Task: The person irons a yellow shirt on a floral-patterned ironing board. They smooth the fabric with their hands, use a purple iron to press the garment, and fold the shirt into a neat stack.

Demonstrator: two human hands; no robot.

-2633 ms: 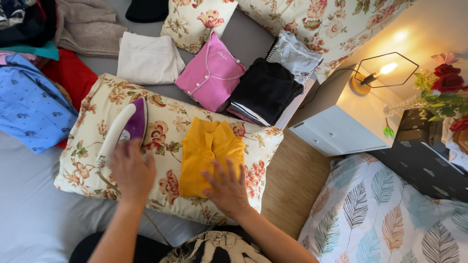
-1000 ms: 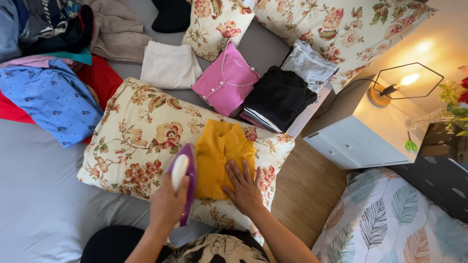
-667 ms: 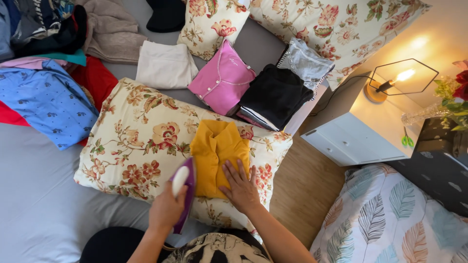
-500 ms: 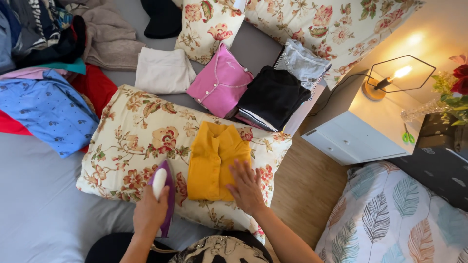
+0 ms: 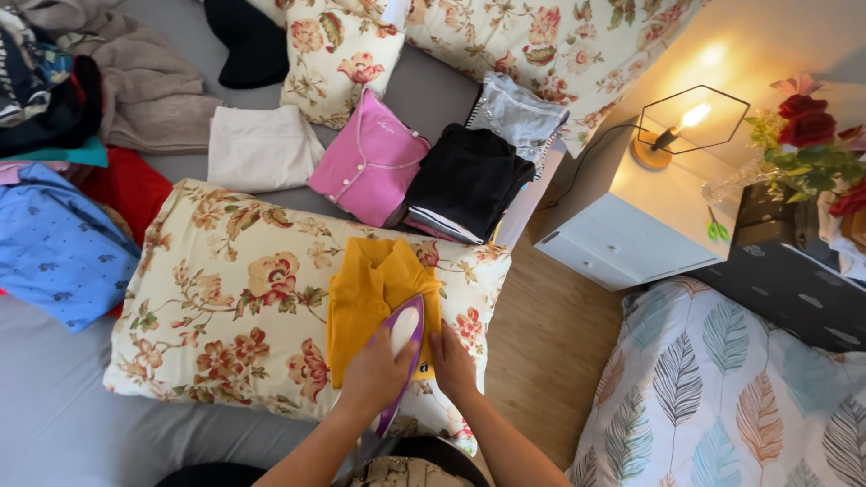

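Note:
A folded yellow shirt [image 5: 365,289] lies on a large floral pillow [image 5: 225,298] on the grey bed. My left hand [image 5: 374,374] grips a purple and white iron [image 5: 403,341] and presses it on the shirt's lower right part. Just right of the iron, my right hand [image 5: 451,361] rests flat on the shirt's lower right edge and the pillow.
Folded pink [image 5: 370,162], black [image 5: 465,180], grey [image 5: 516,113] and white [image 5: 257,149] clothes lie beyond the pillow. A blue shirt [image 5: 54,252] and a clothes heap sit left. A white nightstand [image 5: 631,225] with a lit lamp [image 5: 672,135] stands right, and a leaf-patterned cushion [image 5: 722,397] lies in front of it.
My left hand has brought the iron from the pillow's left side rightward onto the yellow shirt. My right hand slid to the shirt's lower right edge.

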